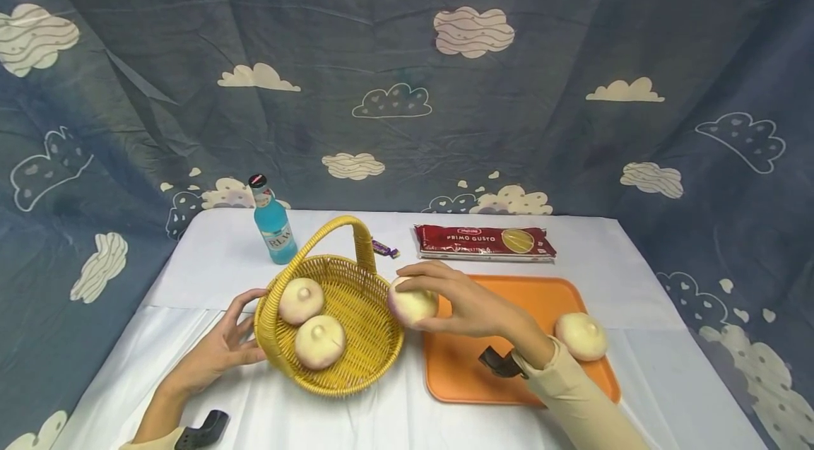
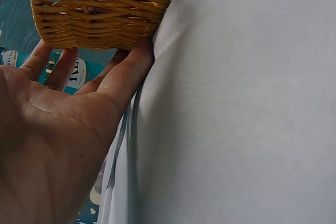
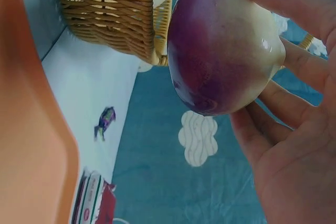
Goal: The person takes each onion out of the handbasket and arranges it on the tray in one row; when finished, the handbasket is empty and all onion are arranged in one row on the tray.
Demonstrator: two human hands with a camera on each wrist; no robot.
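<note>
My right hand (image 1: 469, 303) grips a turnip (image 3: 220, 45), cream on one side and purple on the other, between thumb and fingers. It holds the turnip up at the right rim of a yellow wicker basket (image 1: 376, 333). Two more turnips, one farther back (image 1: 302, 300) and one nearer (image 1: 320, 342), lie in the basket's left half. My left hand (image 1: 219, 347) is at the basket's left side, its extended fingers touching the wicker wall in the left wrist view. A further turnip (image 1: 581, 337) sits on the right part of an orange tray (image 1: 458, 376).
Behind the basket on the left stands a blue bottle (image 1: 275, 227) with a black cap. A small purple-wrapped candy (image 1: 384, 249) lies behind the basket's handle. A red pasta packet (image 1: 485, 241) lies behind the tray. A cloud-patterned curtain (image 1: 394, 26) hangs behind the table.
</note>
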